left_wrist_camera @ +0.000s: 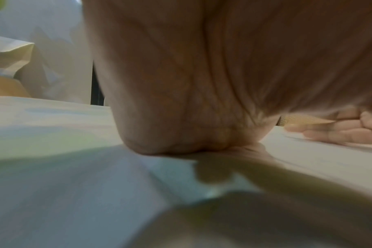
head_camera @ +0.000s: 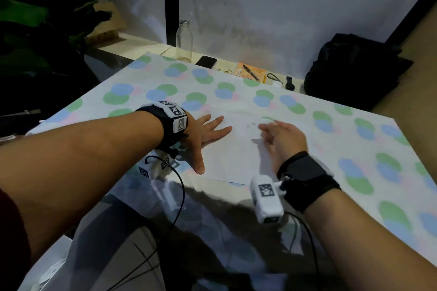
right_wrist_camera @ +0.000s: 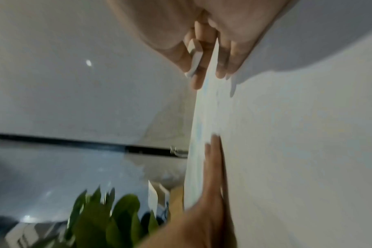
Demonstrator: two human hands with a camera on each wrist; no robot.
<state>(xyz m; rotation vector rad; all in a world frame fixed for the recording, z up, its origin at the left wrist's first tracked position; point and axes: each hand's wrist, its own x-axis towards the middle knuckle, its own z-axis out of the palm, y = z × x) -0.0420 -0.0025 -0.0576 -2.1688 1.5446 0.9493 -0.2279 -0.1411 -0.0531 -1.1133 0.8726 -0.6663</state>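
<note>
A white sheet of paper lies on the table's spotted cloth. My left hand lies flat on the sheet's left part, fingers spread and straight; the left wrist view shows its palm pressed down. My right hand, blurred, hovers low over the sheet's upper middle beside a few dark specks. In the right wrist view its thumb and fingers pinch a small white eraser against the paper; the left hand's fingers lie flat further along.
Along the far edge stand a clear glass bottle, a black phone, an orange packet with a pen and a black watch. A black backpack sits at the back right. A leafy plant fills the left.
</note>
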